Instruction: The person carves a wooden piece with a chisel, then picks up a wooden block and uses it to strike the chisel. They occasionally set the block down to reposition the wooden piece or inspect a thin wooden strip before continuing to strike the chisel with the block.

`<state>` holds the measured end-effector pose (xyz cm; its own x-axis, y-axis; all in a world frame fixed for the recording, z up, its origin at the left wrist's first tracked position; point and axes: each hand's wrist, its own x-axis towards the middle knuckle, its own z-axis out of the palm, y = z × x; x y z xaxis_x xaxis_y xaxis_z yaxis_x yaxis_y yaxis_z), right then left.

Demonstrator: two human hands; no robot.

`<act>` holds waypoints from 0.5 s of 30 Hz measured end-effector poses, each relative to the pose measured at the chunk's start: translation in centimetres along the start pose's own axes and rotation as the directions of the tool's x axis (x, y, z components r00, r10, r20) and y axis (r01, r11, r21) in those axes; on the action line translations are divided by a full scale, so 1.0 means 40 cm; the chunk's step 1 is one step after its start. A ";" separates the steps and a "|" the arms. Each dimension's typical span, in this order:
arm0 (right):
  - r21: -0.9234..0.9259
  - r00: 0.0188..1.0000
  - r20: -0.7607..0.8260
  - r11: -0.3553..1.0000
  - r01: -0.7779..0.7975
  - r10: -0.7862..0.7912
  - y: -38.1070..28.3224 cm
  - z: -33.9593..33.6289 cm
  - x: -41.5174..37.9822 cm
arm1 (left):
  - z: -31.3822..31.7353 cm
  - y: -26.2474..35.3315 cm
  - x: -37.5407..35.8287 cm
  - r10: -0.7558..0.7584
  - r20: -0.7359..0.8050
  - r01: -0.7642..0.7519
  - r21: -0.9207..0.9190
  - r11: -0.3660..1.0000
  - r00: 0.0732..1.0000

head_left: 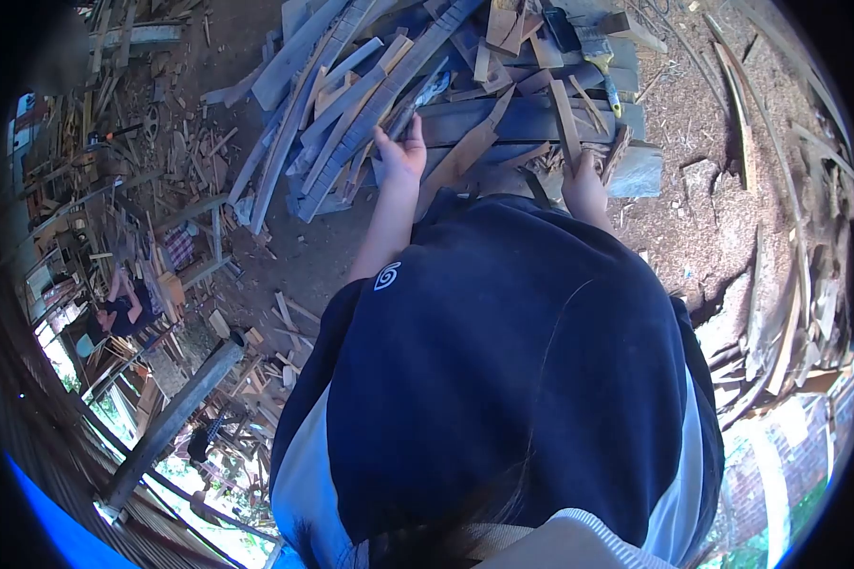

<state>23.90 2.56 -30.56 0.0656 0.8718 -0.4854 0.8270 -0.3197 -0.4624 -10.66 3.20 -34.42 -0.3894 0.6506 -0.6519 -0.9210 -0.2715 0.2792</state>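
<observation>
Wood pile [351,114]: before us, on the ground [678,142].
Brush [600,62]: on the pile, near its far right corner.
Long strips [738,119]: on the ground, right of our pile.
Scraps [176,156]: beyond its left edge.

Beyond both hands, the wood heap [531,123] blocks the upper centre of the frame, its pieces crossing at many angles. Long strips [370,95] slant just beside the left hand [403,159], closing off the way toward the upper left. Between the hands, loose pieces and a narrow board [566,119] held in the right hand [586,185] crowd the gap. A brush [600,64] lies across the heap's upper right. Open passage runs over bare ground [299,251] left of the left forearm, and over chip-strewn ground [683,133] right of the heap.
</observation>
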 end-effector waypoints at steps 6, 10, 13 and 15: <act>0.369 0.997 0.078 0.928 -0.047 0.019 0.147 0.145 0.097 | -0.024 -0.059 0.077 -0.083 -0.215 0.109 0.112 0.988 0.973; 0.383 0.962 0.259 0.905 -0.182 0.084 0.151 0.141 0.080 | -0.043 -0.075 0.082 -0.147 -0.230 0.195 0.203 0.959 0.962; 0.358 0.968 0.227 0.915 -0.188 0.111 0.139 0.148 0.061 | -0.055 -0.114 0.065 -0.122 -0.096 0.149 0.799 0.583 0.988; 0.261 0.946 0.293 0.941 -0.217 0.137 0.120 0.133 0.066 | -0.069 -0.150 0.045 -0.198 0.043 -0.028 0.997 0.076 0.979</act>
<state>25.07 1.36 -37.99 0.0121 0.6723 -0.7402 0.6183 -0.5868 -0.5228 -5.84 4.04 -39.21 -0.1989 0.7213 -0.6635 -0.0547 0.6678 0.7424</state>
